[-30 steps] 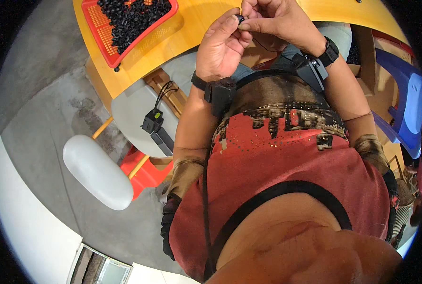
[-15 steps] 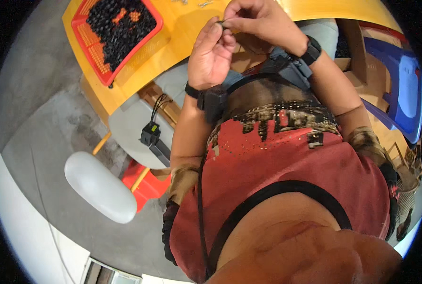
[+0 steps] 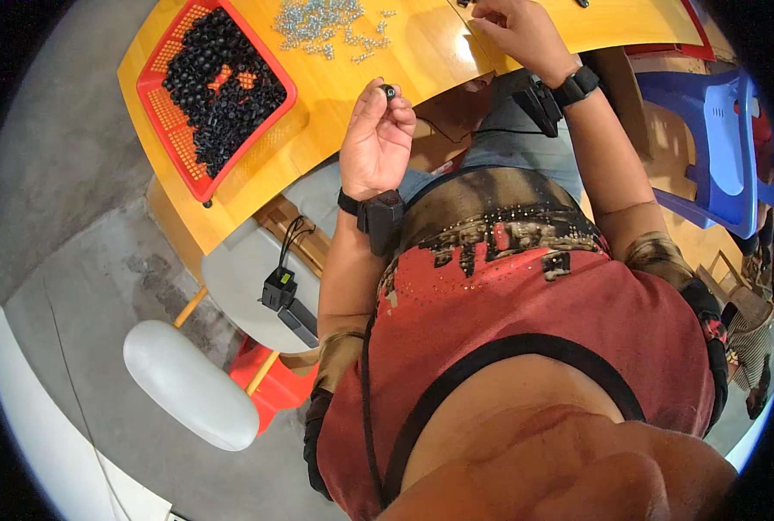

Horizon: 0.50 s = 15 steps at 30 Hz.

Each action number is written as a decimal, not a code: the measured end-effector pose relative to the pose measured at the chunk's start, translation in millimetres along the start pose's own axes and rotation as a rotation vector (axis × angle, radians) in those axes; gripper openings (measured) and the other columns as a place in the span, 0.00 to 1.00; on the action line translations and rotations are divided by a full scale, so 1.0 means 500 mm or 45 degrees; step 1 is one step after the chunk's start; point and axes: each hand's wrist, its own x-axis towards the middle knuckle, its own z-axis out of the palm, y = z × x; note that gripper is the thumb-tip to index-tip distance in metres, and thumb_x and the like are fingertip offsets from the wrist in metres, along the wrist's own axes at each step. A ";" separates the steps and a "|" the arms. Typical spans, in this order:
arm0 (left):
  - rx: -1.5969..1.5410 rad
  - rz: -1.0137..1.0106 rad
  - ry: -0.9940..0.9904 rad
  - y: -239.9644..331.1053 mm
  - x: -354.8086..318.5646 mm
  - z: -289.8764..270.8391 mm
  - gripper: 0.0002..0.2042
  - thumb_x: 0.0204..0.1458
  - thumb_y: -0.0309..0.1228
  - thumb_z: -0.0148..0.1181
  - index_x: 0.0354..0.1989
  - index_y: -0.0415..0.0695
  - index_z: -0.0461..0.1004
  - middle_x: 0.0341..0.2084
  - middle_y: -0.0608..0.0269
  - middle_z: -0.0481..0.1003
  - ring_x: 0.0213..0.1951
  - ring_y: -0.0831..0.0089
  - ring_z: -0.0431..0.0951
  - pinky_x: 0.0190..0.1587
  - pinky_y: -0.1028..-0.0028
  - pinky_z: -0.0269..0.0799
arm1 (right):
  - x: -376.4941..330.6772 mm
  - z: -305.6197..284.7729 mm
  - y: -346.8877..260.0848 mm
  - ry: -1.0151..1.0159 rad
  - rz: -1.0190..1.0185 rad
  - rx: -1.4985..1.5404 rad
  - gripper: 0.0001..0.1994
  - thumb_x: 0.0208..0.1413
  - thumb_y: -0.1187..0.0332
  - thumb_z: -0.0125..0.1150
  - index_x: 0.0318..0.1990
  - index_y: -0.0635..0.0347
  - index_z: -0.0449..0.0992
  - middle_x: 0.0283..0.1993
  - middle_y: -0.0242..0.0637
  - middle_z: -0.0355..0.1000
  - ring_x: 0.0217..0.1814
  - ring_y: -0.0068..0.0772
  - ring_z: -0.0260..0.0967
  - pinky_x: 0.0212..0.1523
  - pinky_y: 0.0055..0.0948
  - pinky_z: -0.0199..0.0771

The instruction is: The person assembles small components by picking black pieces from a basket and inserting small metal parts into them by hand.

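Observation:
My left hand (image 3: pixel 378 143) is raised just off the table's near edge, palm up. Its thumb and fingers pinch a small black round part (image 3: pixel 389 91) with a hole or pale centre in its end. Over the yellow table (image 3: pixel 422 61), my right hand (image 3: pixel 530 36) reaches to the upper edge of the view. Its thumb and forefinger look apart, with nothing visible between them; the other fingers are partly hidden. Close to those fingertips lie small black pieces (image 3: pixel 463 3), cut by the picture's edge.
A red basket (image 3: pixel 288 87) full of black parts stands at the table's left. Beyond my left hand, small shiny pieces (image 3: pixel 317 24) lie scattered. A blue plastic chair (image 3: pixel 730 148) is at right. Left of me are a grey stool seat (image 3: pixel 239 260) and a black device (image 3: pixel 278 291).
My hands were together at the small part and are now apart. The right has moved away, up and to the right; the left has lowered slightly, keeping the part.

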 end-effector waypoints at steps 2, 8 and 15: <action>-0.020 -0.002 0.004 0.004 -0.002 -0.001 0.08 0.59 0.23 0.60 0.46 0.41 0.75 0.37 0.59 0.77 0.39 0.72 0.74 0.43 0.76 0.74 | 0.013 -0.001 0.009 0.034 -0.124 -0.279 0.10 0.48 0.67 0.65 0.33 0.66 0.80 0.29 0.50 0.76 0.29 0.45 0.76 0.32 0.37 0.74; -0.033 0.021 0.020 0.003 -0.006 0.004 0.08 0.59 0.24 0.60 0.46 0.42 0.75 0.37 0.60 0.77 0.38 0.72 0.74 0.43 0.76 0.74 | 0.084 0.035 -0.037 0.126 -0.049 -0.038 0.10 0.50 0.67 0.62 0.33 0.65 0.81 0.29 0.50 0.75 0.32 0.52 0.74 0.35 0.42 0.73; -0.053 0.099 0.060 0.014 -0.024 0.008 0.08 0.59 0.25 0.61 0.46 0.41 0.75 0.36 0.60 0.77 0.38 0.73 0.74 0.42 0.76 0.74 | 0.122 0.074 -0.065 0.315 -0.071 -0.379 0.09 0.52 0.67 0.60 0.32 0.65 0.81 0.33 0.51 0.74 0.40 0.54 0.72 0.42 0.46 0.72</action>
